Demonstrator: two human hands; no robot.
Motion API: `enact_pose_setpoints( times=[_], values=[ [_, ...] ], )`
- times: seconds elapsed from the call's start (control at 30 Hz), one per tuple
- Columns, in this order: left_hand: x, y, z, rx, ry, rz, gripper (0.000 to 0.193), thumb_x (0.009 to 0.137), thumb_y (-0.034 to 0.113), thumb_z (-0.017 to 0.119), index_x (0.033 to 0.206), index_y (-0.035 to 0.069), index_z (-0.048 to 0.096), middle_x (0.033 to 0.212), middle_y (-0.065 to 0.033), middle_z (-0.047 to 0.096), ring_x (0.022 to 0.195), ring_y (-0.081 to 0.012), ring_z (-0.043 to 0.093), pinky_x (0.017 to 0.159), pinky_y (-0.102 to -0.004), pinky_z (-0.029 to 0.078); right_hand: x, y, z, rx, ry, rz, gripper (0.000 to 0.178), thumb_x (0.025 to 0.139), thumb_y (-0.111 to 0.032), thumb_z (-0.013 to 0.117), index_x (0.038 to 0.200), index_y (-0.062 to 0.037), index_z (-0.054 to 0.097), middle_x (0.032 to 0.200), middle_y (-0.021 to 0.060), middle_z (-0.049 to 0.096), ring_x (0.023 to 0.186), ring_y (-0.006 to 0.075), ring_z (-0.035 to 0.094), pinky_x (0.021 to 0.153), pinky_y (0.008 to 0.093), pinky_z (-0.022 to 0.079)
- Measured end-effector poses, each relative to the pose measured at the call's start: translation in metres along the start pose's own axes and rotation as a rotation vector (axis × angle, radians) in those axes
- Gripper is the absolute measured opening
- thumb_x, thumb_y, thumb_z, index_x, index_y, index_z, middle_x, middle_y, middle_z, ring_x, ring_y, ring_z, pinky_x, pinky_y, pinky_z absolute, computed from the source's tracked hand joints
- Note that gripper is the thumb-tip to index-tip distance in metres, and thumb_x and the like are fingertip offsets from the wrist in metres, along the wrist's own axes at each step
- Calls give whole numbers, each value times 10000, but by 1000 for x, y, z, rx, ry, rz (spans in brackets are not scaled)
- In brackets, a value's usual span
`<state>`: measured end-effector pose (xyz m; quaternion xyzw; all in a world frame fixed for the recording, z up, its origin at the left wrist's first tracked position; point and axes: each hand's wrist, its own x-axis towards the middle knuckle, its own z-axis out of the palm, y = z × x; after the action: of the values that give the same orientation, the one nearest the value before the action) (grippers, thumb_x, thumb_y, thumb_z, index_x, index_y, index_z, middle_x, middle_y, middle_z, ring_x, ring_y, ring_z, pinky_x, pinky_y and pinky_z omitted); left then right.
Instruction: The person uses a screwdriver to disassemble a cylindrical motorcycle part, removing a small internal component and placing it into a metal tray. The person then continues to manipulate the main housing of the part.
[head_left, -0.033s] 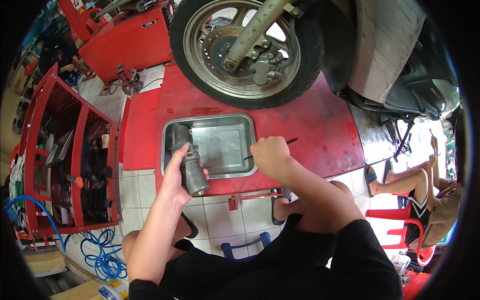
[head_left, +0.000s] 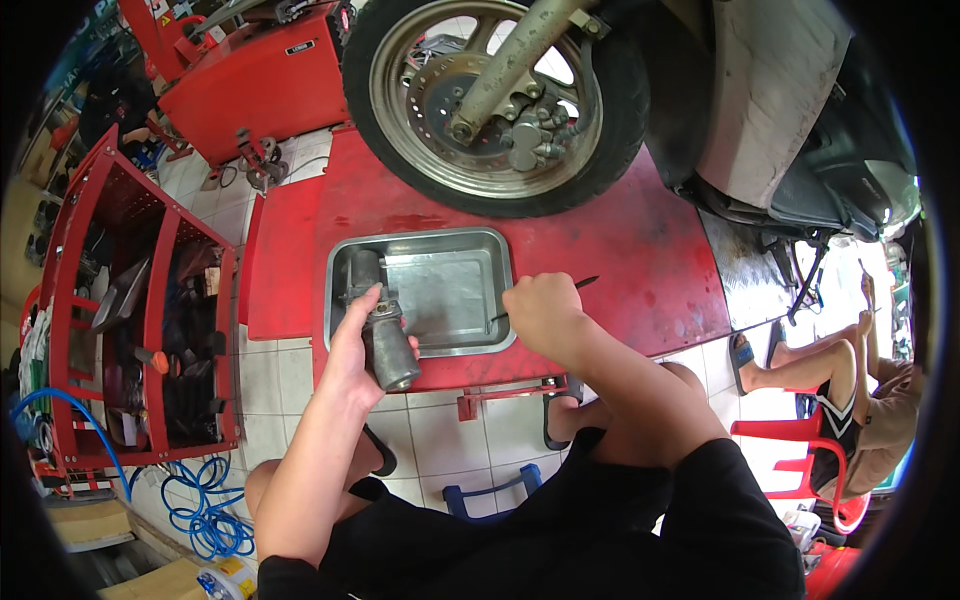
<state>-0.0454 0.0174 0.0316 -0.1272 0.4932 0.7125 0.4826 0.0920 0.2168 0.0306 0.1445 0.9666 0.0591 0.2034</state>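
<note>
My left hand (head_left: 352,345) is closed round a grey metal cylindrical part (head_left: 391,352) with a collar, held tilted over the near left edge of a metal tray (head_left: 507,262). Behind it, a second dark grey cylinder (head_left: 364,267) shows at the tray's left side; I cannot tell whether the two are joined. My right hand (head_left: 541,312) makes a fist by the tray's right rim, gripping a thin dark pointed tool (head_left: 587,282). One end of it sticks out to the right, and a thin end shows on the left over the tray.
The tray rests on a red platform (head_left: 640,270) below a motorcycle wheel (head_left: 497,110). A red shelf cart (head_left: 160,330) with tools stands left, near a coiled blue hose (head_left: 210,510). On the right, another person (head_left: 880,420) sits by a red chair (head_left: 790,430). A blue stool (head_left: 490,497) is below me.
</note>
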Motion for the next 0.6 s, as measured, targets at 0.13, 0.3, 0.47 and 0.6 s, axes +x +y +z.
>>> enact_pose_setpoints(
  times=[0.13, 0.3, 0.47, 0.6],
  values=[
    [4, 1, -2, -11, -34, -15, 498, 893, 506, 651, 1109, 63, 580, 914, -83, 577, 681, -257, 624, 599, -425, 547, -9, 0, -13, -26, 38, 37, 104, 805, -122, 707, 905, -128, 731, 932, 53, 730, 864, 234, 734, 626, 351, 551],
    [1, 4, -1, -68, -110, -14, 486, 892, 496, 667, 1094, 60, 592, 913, -95, 598, 686, -268, 636, 619, -433, 553, -23, 4, -28, 57, 103, 89, 89, 809, -105, 696, 894, -117, 722, 860, 96, 722, 798, 251, 734, 637, 369, 559],
    [-1, 2, -6, -275, -293, 4, 588, 922, 566, 600, 1151, 24, 569, 949, -125, 599, 744, -295, 625, 702, -453, 544, -27, 11, -21, 776, 326, 15, 276, 937, -240, 627, 1036, 12, 681, 867, 213, 697, 779, 311, 704, 710, 399, 546],
    [-2, 4, 1, -286, -279, 92, 780, 910, 723, 478, 1214, 9, 563, 1049, -134, 593, 830, -300, 616, 767, -449, 535, -29, -15, -21, 1287, 316, -100, 609, 914, -496, 664, 1171, 57, 644, 884, 242, 709, 832, 347, 726, 740, 407, 554]
  ],
)
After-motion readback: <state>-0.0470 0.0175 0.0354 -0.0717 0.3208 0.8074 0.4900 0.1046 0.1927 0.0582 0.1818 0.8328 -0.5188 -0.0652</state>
